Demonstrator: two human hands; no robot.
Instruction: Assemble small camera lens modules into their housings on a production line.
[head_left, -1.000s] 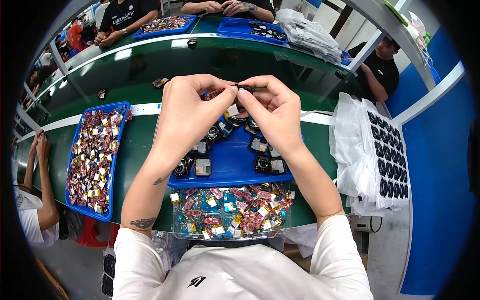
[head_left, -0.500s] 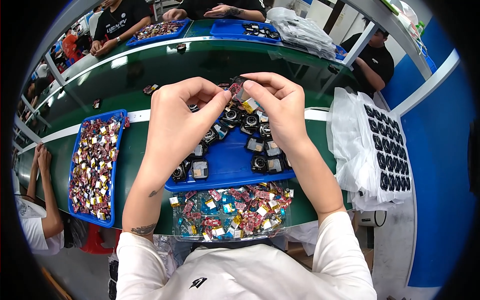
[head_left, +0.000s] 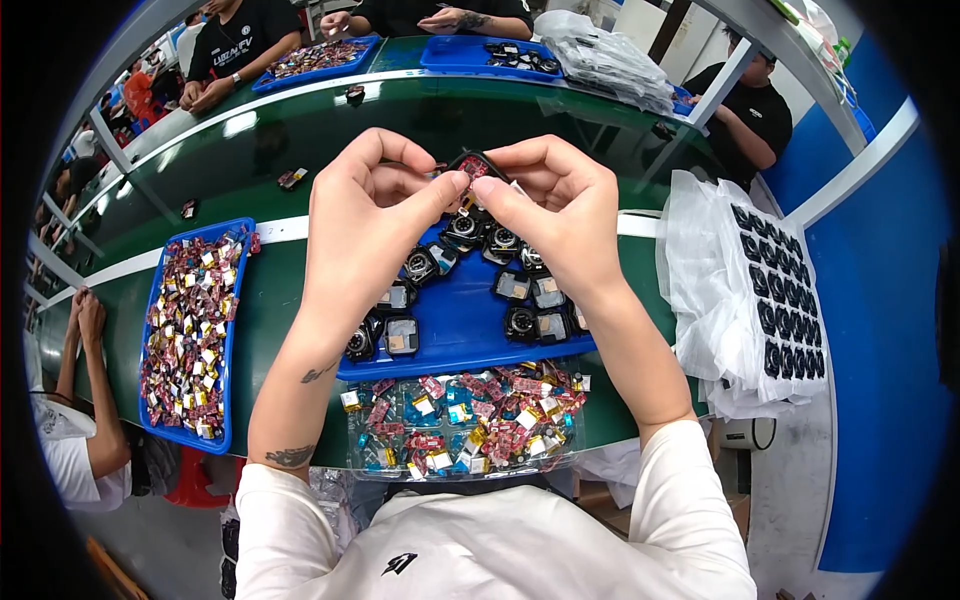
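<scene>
As fingers (head_left: 497,196) flank it, red board (head_left: 473,168) lies in black case (head_left: 487,160).

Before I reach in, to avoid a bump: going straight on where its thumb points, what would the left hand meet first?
Likely the small black rounded case with a red circuit board inside, held by the right hand; depth is unclear.

Nine o'clock: blue tray (head_left: 232,350), red-white-yellow parts (head_left: 190,340). Twelve: red circuit board (head_left: 473,167), green worktop (head_left: 500,115). Three: white sheeting (head_left: 700,290), black pieces (head_left: 778,288) in rows. Six: worker's white shirt (head_left: 490,545).
</scene>
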